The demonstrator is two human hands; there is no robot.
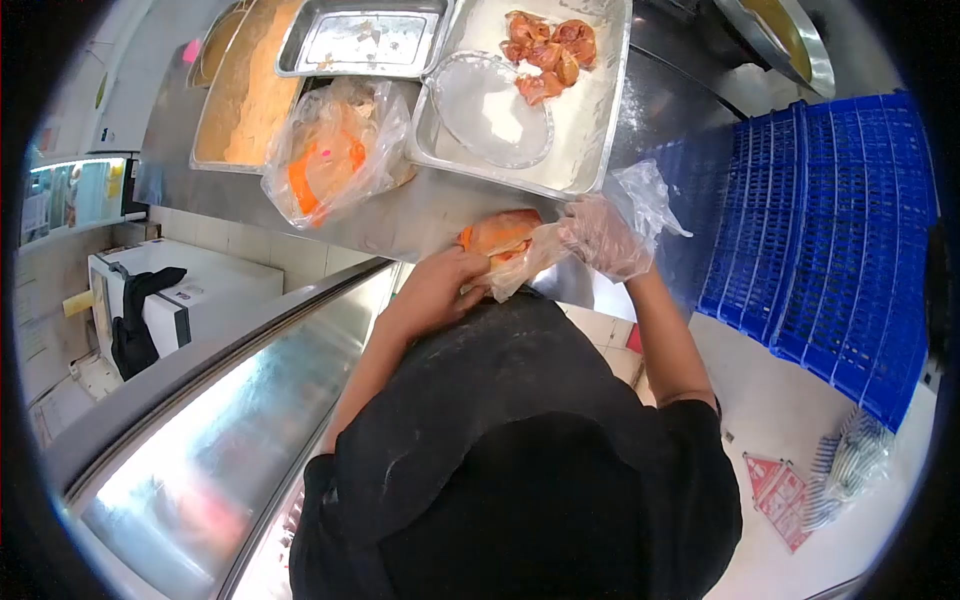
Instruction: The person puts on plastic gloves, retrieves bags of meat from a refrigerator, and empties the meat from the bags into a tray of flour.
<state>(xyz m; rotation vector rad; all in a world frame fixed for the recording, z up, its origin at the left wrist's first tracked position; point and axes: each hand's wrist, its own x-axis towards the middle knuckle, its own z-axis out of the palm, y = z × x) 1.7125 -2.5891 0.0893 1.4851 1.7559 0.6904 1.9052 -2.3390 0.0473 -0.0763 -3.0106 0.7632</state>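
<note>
Just in front of my apron, at the steel table's near edge, is a clear plastic bag (515, 262) with orange-brown, meat-like contents. My bare left hand (445, 285) is closed on its lower left side. A clear plastic glove covers my right hand (605, 238), whose fingers pinch the bag's right side. Loose clear plastic (648, 200) sticks out beyond the gloved hand. Directly ahead, a steel tray (590, 165) holds pieces of marinated meat (550, 50) and a round, translucent sheet or lid (495, 108).
Left of the tray lies another plastic bag (330, 155) with orange markings. Behind it are a shallow steel pan (365, 35) and a long tray of orange powder (262, 85). Blue plastic crates (820, 230) stand at the right. A glass-topped cabinet (240, 420) is at my lower left.
</note>
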